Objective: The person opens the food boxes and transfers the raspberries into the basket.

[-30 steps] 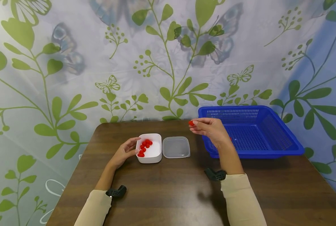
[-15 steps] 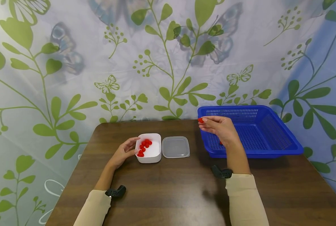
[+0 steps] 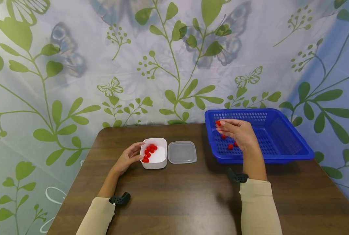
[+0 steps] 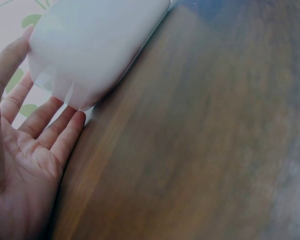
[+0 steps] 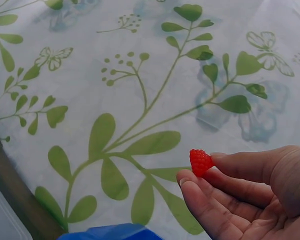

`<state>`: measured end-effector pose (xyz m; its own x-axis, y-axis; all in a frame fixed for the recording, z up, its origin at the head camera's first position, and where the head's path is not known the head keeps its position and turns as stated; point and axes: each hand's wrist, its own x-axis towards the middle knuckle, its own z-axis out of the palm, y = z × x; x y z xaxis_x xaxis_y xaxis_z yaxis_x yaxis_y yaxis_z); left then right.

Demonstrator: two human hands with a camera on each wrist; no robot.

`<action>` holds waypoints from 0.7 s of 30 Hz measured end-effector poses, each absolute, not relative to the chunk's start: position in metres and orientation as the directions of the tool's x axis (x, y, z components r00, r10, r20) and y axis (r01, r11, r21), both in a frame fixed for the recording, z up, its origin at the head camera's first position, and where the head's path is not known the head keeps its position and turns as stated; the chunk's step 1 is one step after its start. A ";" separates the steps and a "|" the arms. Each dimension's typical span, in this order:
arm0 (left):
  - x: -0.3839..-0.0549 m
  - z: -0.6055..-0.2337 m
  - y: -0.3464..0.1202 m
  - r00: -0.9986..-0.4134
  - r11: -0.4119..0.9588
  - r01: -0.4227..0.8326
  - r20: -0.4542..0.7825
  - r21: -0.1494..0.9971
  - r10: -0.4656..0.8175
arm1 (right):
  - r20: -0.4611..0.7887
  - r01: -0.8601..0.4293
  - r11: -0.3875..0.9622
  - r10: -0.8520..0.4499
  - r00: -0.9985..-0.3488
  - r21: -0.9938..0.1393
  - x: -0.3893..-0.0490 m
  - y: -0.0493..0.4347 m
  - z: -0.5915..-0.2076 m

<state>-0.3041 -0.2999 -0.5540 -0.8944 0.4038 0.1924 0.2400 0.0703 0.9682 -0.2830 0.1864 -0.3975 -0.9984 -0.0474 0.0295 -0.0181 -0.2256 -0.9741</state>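
Observation:
My right hand pinches a red raspberry between thumb and fingertips, over the left part of the blue basket. Several more raspberries lie in that basket below the hand. On the left, a white square box holds several raspberries along its left side. My left hand rests against the box's left side, thumb at the near corner and fingers toward the far one. In the left wrist view the fingers reach fairly straight to the box wall, palm uncurled.
A translucent lid lies flat on the brown table, between the white box and the basket. The basket stands at the table's back right. Behind the table hangs a leaf-patterned cloth.
My right hand has moved right with its raspberry, from the basket's left edge to over its inside. More raspberries in the basket have come into sight. The left hand has stayed at the box.

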 end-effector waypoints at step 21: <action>-0.303 -0.551 -0.300 -0.887 0.069 0.254 0.204 0.965 0.413 | -0.020 0.034 -0.211 -0.070 -0.997 -0.977 -0.280 0.234 -0.404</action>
